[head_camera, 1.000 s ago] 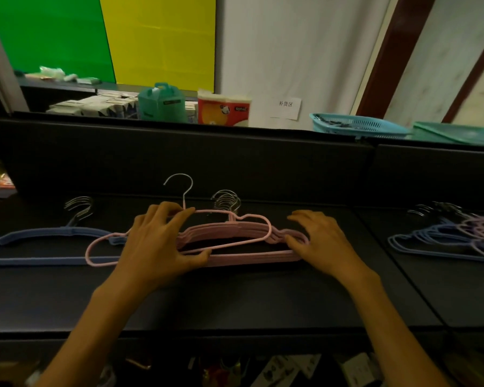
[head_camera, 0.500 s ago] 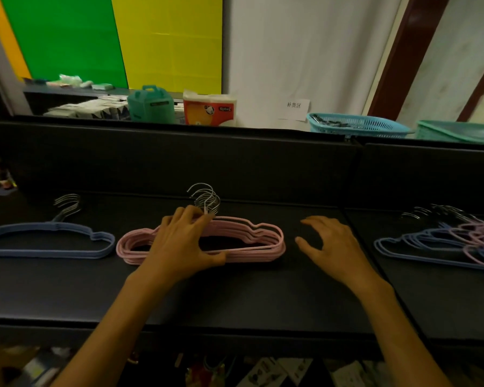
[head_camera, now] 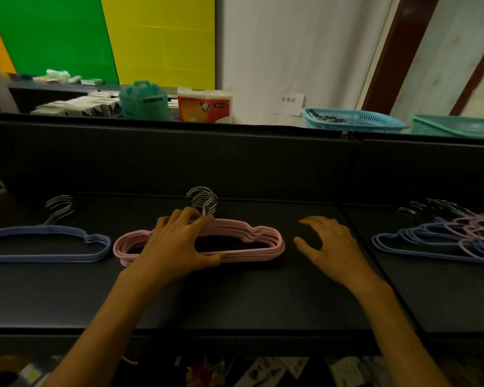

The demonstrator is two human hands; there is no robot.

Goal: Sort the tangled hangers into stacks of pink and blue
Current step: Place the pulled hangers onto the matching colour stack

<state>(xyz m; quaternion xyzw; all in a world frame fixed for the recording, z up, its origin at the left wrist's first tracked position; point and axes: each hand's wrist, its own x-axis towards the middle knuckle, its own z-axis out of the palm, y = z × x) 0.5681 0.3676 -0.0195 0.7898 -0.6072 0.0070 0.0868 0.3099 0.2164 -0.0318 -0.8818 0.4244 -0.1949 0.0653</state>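
The pink stack (head_camera: 243, 241) lies flat on the dark surface (head_camera: 235, 297) at the middle of the scene, its hangers nested one on another with their metal hooks (head_camera: 203, 199) bunched together at the far edge. The left hand (head_camera: 176, 244) rests on the left half of this stack — fingers reaching over the top bar near the hooks, thumb stretched along the near bar, so the hand clasps the hangers between thumb and fingers. The right hand (head_camera: 330, 244) is just to the right of the stack, apart from it, fingers spread and slightly bent, holding nothing; whether it touches the surface or hangs just above it I cannot tell.

To the left of the pink stack, close beside it but not touching, lies the blue stack (head_camera: 48, 244), also flat, its hooks pointing far and to the right. Well to the right, on an adjoining dark panel, sits the tangled pile (head_camera: 444, 238) — blue and pink hangers mixed and overlapping, running out of view at the right edge.

A dark upright panel (head_camera: 179, 157) closes off the far side of the surface. Beyond it stand a teal container (head_camera: 144, 100), an orange-and-white paper pack (head_camera: 204, 106) and a blue basket (head_camera: 352, 121), with a green basket (head_camera: 456, 125) at the far right and a white paper sign (head_camera: 288, 103) on the wall.
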